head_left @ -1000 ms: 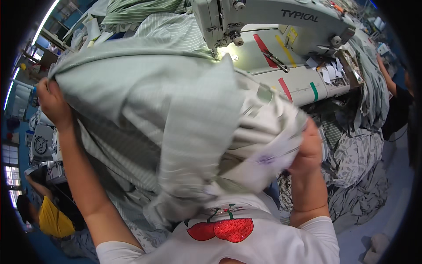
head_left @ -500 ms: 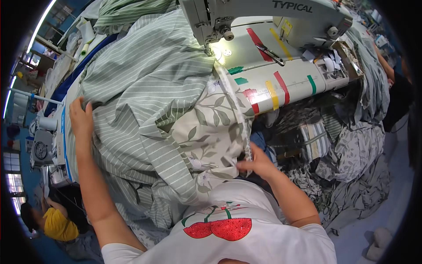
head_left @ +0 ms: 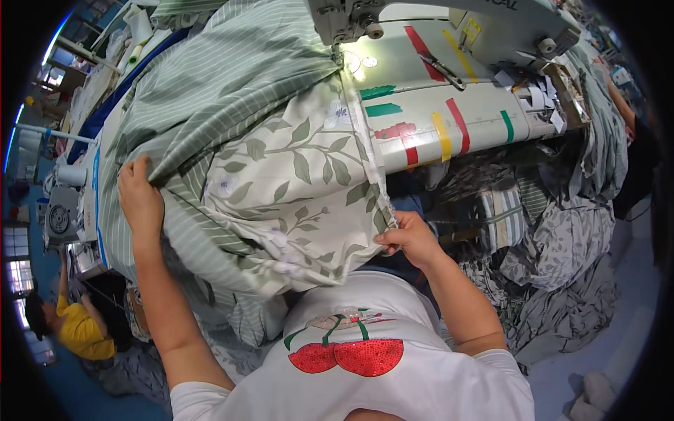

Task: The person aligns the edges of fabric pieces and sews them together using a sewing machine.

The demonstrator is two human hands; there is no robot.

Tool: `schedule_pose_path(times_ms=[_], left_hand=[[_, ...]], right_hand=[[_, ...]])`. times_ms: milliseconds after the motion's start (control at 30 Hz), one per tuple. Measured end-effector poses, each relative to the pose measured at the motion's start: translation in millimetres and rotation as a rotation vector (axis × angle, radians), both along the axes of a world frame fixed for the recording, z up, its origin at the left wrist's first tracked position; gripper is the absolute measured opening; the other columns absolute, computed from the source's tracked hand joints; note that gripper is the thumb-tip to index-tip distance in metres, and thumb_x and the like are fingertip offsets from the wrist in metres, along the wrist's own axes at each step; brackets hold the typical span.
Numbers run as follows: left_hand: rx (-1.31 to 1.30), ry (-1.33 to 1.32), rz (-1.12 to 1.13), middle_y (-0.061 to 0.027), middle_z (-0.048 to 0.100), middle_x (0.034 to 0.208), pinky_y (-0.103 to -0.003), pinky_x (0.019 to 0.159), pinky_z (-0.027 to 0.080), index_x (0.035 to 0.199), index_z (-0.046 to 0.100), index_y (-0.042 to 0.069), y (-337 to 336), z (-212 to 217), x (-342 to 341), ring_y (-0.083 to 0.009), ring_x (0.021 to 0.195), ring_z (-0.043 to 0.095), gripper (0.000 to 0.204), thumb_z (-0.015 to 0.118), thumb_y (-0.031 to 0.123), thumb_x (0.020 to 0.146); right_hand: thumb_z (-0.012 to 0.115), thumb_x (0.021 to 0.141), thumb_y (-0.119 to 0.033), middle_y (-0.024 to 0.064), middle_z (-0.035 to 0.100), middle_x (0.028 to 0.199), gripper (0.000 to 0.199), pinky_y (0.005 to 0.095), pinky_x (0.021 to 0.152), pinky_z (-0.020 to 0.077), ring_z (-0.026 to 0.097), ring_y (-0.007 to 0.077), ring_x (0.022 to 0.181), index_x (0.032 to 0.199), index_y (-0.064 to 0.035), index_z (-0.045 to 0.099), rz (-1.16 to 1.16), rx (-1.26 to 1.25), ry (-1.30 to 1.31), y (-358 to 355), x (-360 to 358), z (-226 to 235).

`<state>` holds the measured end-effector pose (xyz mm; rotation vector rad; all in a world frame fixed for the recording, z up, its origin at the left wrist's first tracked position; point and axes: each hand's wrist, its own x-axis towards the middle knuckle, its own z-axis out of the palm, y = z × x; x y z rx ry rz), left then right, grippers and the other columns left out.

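The leaf-printed green cotton sheet [head_left: 281,203] was pinched at its seamed edge by the right hand [head_left: 411,238]; its striped fold was clamped by the left hand [head_left: 140,200], near the bench's left edge.

A white sewing table [head_left: 449,126] fills the far right, its top marked with strips of green, red and yellow tape [head_left: 449,133], and a pale grey sewing machine [head_left: 449,21] stands on it at the far edge with a small lamp glowing beneath its head. Paper scraps [head_left: 533,95] lie on the table's right end. Heaps of grey patterned cloth [head_left: 562,281] cover the pale blue floor [head_left: 625,316] to the right. On the left the floor [head_left: 42,379] is deeper blue, with other machines [head_left: 60,217] and a person in a yellow top [head_left: 77,330] nearby. Bright windows [head_left: 14,259] line the far left wall.
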<state>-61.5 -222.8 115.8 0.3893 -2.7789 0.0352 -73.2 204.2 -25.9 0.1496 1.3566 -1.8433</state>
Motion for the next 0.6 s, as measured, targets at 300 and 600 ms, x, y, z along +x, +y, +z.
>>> schedule_pose_path(times_ms=[300, 600], left_hand=[[0.710, -0.200, -0.803, -0.0178, 0.057, 0.100, -0.042, 0.083, 0.047, 0.108, 0.055, 0.001, 247, -63, 54, -0.0371, 0.095, 0.057, 0.040, 0.061, -0.005, 0.069], [0.879, 0.254, -0.773, -0.0102, 0.058, 0.078, -0.039, 0.059, 0.046, 0.108, 0.057, 0.003, 239, -123, 49, -0.0310, 0.066, 0.057, 0.040, 0.066, -0.002, 0.069]], right_hand=[[0.067, 0.080, -0.003, 0.0060, 0.063, 0.078, 0.018, 0.0218, 0.052, 0.0466, 0.058, 0.0109, 0.058, 0.097, -0.0013, 0.059, -0.112, -0.242, -0.114, -3, 17, 26], [0.058, 0.088, -0.006, 0.0131, 0.066, 0.083, 0.017, 0.0271, 0.058, 0.0527, 0.064, 0.0172, 0.064, 0.102, 0.0034, 0.057, -0.221, -0.069, -0.015, 25, 39, 56]])
